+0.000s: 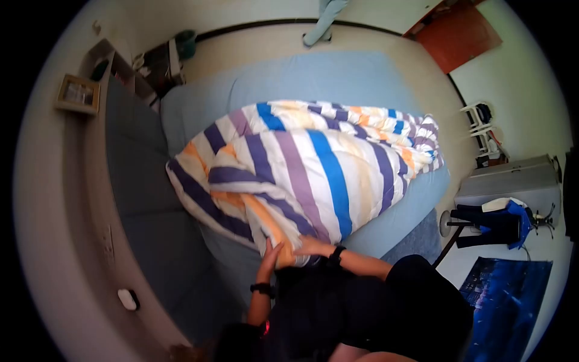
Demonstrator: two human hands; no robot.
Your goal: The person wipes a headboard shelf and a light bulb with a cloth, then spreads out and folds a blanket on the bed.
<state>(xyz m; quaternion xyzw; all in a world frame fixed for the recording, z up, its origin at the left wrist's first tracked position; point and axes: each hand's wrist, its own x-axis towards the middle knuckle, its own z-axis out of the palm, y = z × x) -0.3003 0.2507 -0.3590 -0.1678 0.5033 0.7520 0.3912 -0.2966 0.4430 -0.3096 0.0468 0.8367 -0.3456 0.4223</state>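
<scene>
Light-blue bed (368, 72); striped quilt (295, 157) heaped across bed's middle. Quilt edge gripped at bed's near side by left hand (271, 248) and right hand (310, 245), both lowered, set close together. Step judged: edge being arranged; lift and outward pull probably called for.

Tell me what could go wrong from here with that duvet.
The striped duvet lies partly folded over itself, so pulling might bunch it further. The left hand and right hand are both at its near edge, so a hard tug could drag it askew on the bed.
</scene>
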